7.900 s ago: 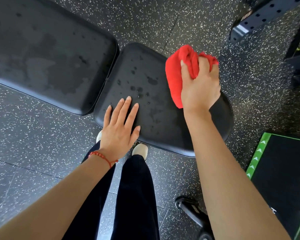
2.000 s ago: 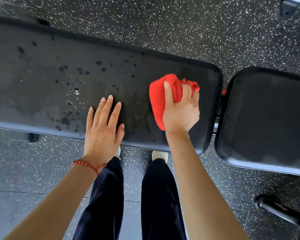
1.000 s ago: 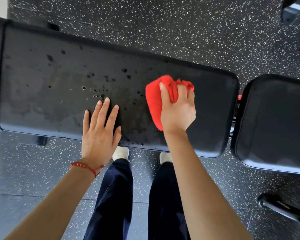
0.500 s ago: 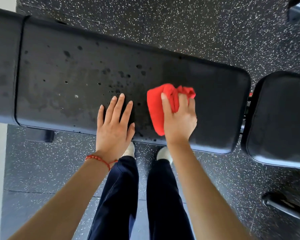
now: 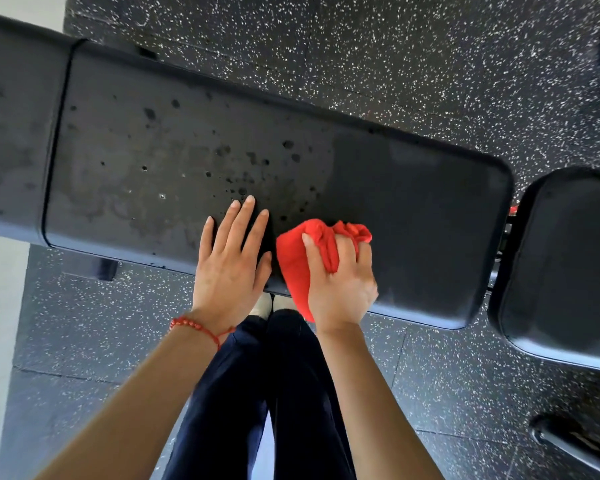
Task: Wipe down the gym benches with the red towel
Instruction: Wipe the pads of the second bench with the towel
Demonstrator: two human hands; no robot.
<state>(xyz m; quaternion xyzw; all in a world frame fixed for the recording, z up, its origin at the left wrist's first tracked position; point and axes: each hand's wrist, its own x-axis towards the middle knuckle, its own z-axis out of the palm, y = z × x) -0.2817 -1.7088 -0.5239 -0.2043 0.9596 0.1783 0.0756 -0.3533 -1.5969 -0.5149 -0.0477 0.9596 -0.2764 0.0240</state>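
Far left: a separate black pad section (image 5: pixel 11 133) butts against the long pad, a seam between them.

Long bench pad (image 5: pixel 187 150), black vinyl, rounded corners. Long axis runs left to right across the view, tilted so the right end sits lower in frame. Left and middle of the surface dull, with blotchy film marks and many dark droplets, densest just beyond the left fingertips. Right third looks darker and more uniform, with no droplets visible.

Left hand (image 5: pixel 231 261): flat, palm down on the near edge of the pad, fingers straight and slightly fanned, pointing away from the person. Holds nothing. Red beaded bracelet (image 5: pixel 196 327) on the wrist.

Red towel (image 5: pixel 297 268): bright red cloth, bunched into a wad. It lies on the pad at its near edge, just right of the left hand, close beside the thumb; contact between them cannot be judged. Wad is elongated from near to far, roughly crosswise to the pad; a gathered crumple pokes out beyond the fingers at the far right, and the lower tip hangs past the near edge.

Right hand (image 5: pixel 340 282): closed over the towel from above, fingers curled into the folds, pressing it onto the pad.

Right: second black pad (image 5: pixel 568 265), set apart from the long one by a narrow gap.

Below: dark trousers (image 5: pixel 257 393), speckled rubber floor (image 5: pixel 430 64).
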